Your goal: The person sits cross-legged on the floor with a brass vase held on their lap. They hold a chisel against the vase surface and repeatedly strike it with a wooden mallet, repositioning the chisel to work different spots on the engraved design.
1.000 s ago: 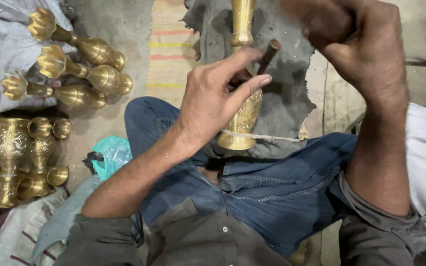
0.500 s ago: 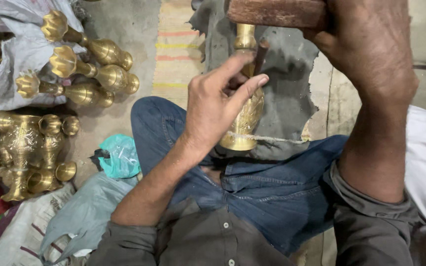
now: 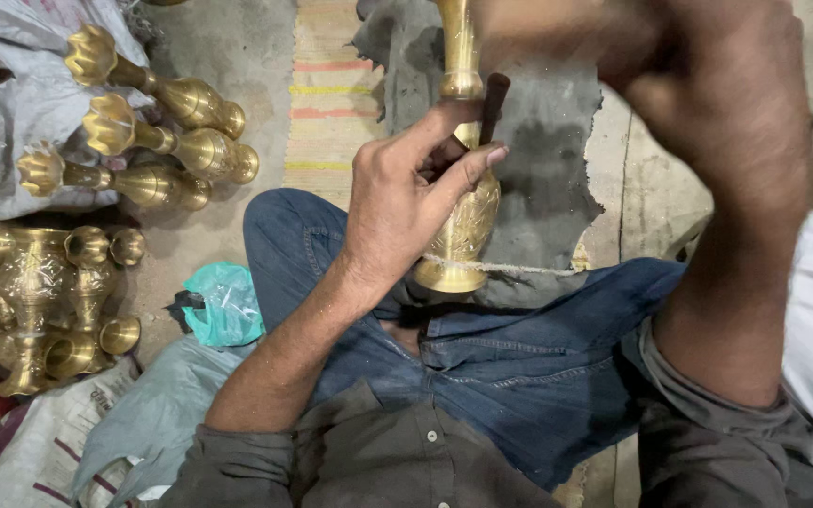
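A tall engraved brass vase (image 3: 463, 235) stands upright between my crossed legs in blue jeans, against a grey pad (image 3: 548, 160). A thin cord (image 3: 538, 269) runs across its base. My left hand (image 3: 406, 207) pinches a short dark punch (image 3: 493, 99) between thumb and fingers, and the punch leans against the vase's neck. My right hand (image 3: 726, 103) is raised at the upper right, fist closed and blurred. A blurred brown hammer (image 3: 538, 28) reaches from it across the top edge, above the vase.
Three slim brass vases (image 3: 157, 94) lie on a white sack at the upper left. Several squat brass pots (image 3: 39, 292) stand below them. A teal plastic bag (image 3: 223, 301) lies by my left knee. A striped mat (image 3: 326, 94) covers the floor ahead.
My right hand with the hammer has swung around above the vase and is blurred now. My left hand keeps the punch on the vase's neck.
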